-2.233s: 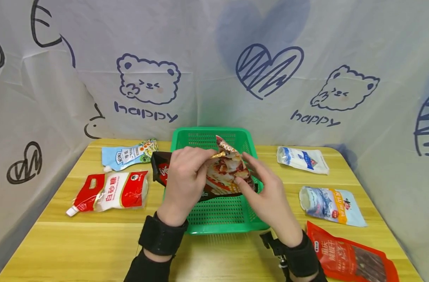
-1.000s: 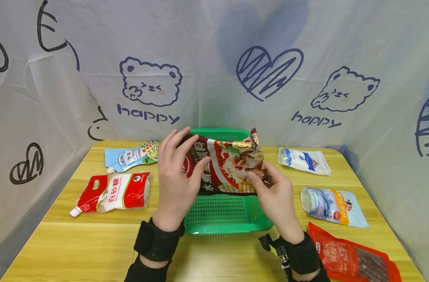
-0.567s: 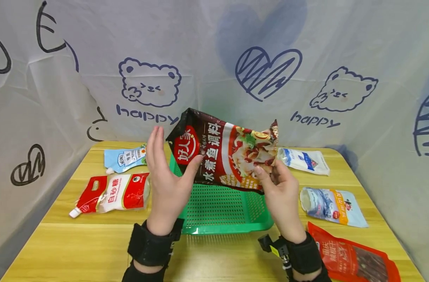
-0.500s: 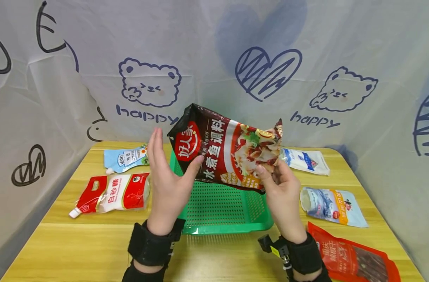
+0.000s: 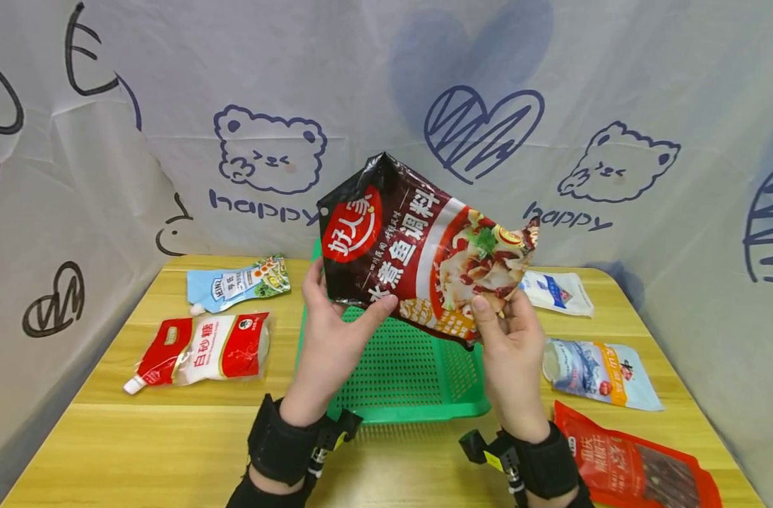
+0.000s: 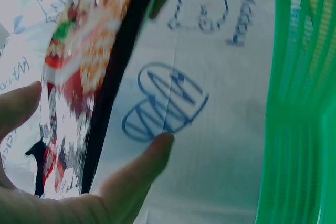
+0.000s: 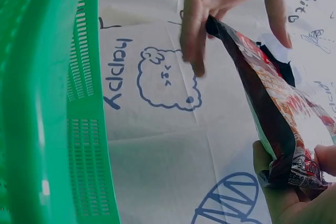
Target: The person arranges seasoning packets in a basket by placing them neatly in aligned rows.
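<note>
A dark red-brown fish seasoning packet (image 5: 418,247) is held up over the green basket (image 5: 411,413), tilted with its left end higher. My right hand (image 5: 513,346) pinches its lower right end, thumb in front and fingers behind, as the right wrist view also shows of the packet (image 7: 278,108). At the lower left corner my left hand (image 5: 335,335) has its thumb before the packet and its fingers behind. In the left wrist view, the thumb (image 6: 18,106) and a finger (image 6: 142,169) stand spread on either side of the packet (image 6: 79,61).
On the wooden table's left lie a blue Heinz pouch (image 5: 234,283) and a red-white sugar bag (image 5: 202,348). On its right are a small white-blue pouch (image 5: 562,293), a light-blue pouch (image 5: 608,374) and a red dried chili bag (image 5: 634,458). A drawn-on cloth (image 5: 386,92) hangs behind.
The packet has risen from low over the basket, turned its front to view and tilted left end up. My left hand let go of its edge, opened and moved to the lower left corner.
</note>
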A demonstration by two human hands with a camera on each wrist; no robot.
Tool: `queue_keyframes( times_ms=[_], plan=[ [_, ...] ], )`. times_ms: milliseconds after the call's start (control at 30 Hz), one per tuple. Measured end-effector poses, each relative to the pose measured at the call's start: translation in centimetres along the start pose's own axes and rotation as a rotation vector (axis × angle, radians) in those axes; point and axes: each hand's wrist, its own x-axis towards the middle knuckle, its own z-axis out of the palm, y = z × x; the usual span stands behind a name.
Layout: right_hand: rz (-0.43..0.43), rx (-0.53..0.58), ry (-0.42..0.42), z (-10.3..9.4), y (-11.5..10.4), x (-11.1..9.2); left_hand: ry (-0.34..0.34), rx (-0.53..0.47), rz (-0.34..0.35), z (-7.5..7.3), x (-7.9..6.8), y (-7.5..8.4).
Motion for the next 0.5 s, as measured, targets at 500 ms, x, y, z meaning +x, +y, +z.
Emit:
queue_keyframes(
  times_ms=[500],
  plan=[
    [0.111,0.007,-0.075,1.8,0.3,-1.2,0.082,-0.206,0.168,1.0,-0.5,-0.3]
  ],
)
